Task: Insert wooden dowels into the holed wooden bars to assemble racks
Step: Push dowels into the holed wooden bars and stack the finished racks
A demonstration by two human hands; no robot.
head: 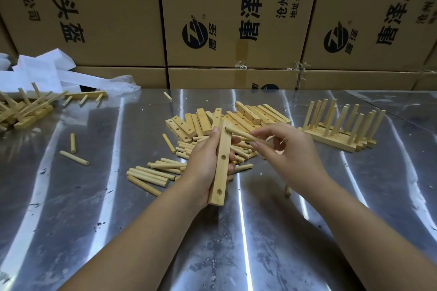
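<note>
While the steel table (94, 196) carries plenty of stock, the job looks somewhere in the middle. A row of finished racks (338, 132) stands at the far right with dowels planted upright, and more assembled pieces (28, 108) lie heaped at the far left. Between them sits a pile of holed bars (250, 113), and just in front of it a scatter of loose dowels (153, 172), so there's lots left to do, I'd say.

Now the hands, raised above that scatter. The left hand (201, 165) grips one bar (221, 168) lengthwise, thumb up along its left edge and fingers wrapped round the right side, with two empty holes facing the camera. The right hand (290, 149) sits just to the right, thumb and fingertips pinching a single dowel (237, 134) whose tip meets the bar's upper end. Whether it has entered a hole, I cannot tell. This bar has at least two holes to fill.
</note>
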